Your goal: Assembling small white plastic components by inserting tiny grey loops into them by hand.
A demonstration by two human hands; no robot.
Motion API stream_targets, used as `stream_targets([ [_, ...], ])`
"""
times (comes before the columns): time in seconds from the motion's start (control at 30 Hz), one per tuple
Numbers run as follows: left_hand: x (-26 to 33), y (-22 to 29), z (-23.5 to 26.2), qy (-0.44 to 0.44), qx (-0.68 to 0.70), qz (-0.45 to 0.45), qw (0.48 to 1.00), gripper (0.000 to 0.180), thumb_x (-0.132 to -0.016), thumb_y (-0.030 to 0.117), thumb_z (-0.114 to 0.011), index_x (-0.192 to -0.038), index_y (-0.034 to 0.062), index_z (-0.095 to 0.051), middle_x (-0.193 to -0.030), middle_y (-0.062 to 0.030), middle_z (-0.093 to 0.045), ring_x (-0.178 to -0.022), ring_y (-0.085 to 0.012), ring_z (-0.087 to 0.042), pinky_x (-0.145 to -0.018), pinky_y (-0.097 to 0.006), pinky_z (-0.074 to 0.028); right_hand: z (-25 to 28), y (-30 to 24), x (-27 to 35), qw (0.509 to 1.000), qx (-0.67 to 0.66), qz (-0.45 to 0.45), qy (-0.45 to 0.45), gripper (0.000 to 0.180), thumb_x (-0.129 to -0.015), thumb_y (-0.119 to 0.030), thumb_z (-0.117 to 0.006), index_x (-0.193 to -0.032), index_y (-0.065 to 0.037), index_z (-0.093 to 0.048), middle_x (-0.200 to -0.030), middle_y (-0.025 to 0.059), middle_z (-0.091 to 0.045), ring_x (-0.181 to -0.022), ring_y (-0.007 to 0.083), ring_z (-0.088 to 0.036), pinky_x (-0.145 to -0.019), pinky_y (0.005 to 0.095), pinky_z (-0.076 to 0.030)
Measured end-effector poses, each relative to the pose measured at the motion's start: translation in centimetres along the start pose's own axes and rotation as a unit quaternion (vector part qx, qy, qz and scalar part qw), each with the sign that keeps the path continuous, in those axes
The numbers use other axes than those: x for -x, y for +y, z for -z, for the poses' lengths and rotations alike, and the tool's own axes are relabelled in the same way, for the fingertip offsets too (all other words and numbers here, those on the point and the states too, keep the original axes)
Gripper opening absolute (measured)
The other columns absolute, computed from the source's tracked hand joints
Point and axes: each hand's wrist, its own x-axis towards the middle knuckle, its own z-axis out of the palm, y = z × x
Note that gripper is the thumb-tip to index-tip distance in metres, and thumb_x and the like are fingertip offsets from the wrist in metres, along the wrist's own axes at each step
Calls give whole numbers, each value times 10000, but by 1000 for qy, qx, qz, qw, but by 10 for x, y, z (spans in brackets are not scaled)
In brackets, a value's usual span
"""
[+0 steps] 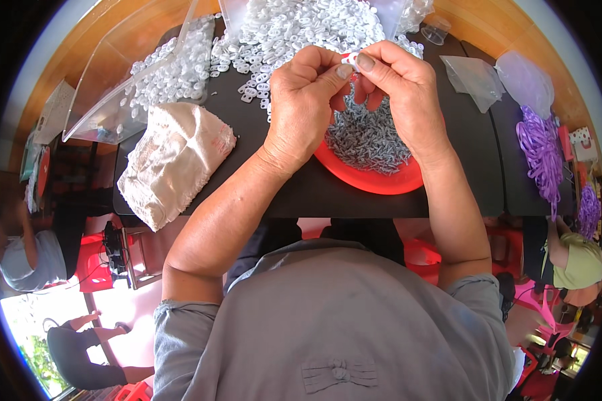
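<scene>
Table: a dark, flat top runs across the middle of the view, and everything the person works with sits on it.
Heap of white pieces: a wide pile of small white plastic parts is spread over the far side of the table, reaching up to the hands.
Clear bag: a big see-through bag lies at the far left corner with more of the white parts inside it, its mouth facing the heap.
Cloth sack: a cream fabric bag lies slumped on the left part of the table, near the left forearm but apart from it.
Purple strips: a loose bundle of purple bands lies at the right edge of the table, well away from the hands.
Red bowl: a round red dish sits right under the hands, at the near edge of the table.
Grey bits: a mound of tiny grey metal parts fills the bowl.
Left hand: it is curled above the bowl, thumb and forefinger pinching one side of a small white piece.
Right hand: it is curled too, fingertips meeting the left hand's, pinching the same piece from the other side.
Small white piece: it is held between both hands' fingertips, above the far rim of the bowl, mostly hidden by the fingers.
</scene>
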Motion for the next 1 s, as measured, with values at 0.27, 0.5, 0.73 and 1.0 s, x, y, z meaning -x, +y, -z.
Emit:
stream_targets([
  [0.27, -2, 6, 0, -23, 68, 19, 997, 95, -894, 79, -666, -927, 0, -624, -704, -34, -620, -540, -75, -530, -436, -201, -396, 13, 0, -4, 999, -40, -4, 1, 187, -951, -178, -590, -905, -3, -638, -702, 20, -585, -620, 100, -586, -524, 210, -416],
  [0.5, -2, 9, 2, -109, 94, -46, 988, 254, -807, 24, -744, -1044, -1, -654, -774, -60, -683, -653, -109, -643, -490, -194, -434, 26, -6, -4, 993, -70, -10, -100, 209, -942, -185, -602, -909, 17, -640, -730, 46, -614, -614, 112, -596, -507, 207, -420],
  [0.73, 1, 11, 4, -113, 79, -94, 986, 283, -773, -82, -732, -1036, -51, -632, -842, -131, -691, -690, -171, -671, -566, -247, -534, 20, -12, 0, 981, -139, -77, -114, 254, -944, -213, -603, -933, 39, -637, -733, 63, -616, -573, 141, -604, -468, 210, -428],
  [1.0, 7, 14, 3, -118, 97, -121, 981, 220, -766, -107, -728, -910, -82, -564, -819, -192, -669, -672, -253, -695, -587, -342, -609, 15, -10, 4, 969, -182, -95, -139, 245, -941, -201, -610, -937, 44, -627, -690, 62, -587, -515, 138, -582, -409, 180, -381],
])
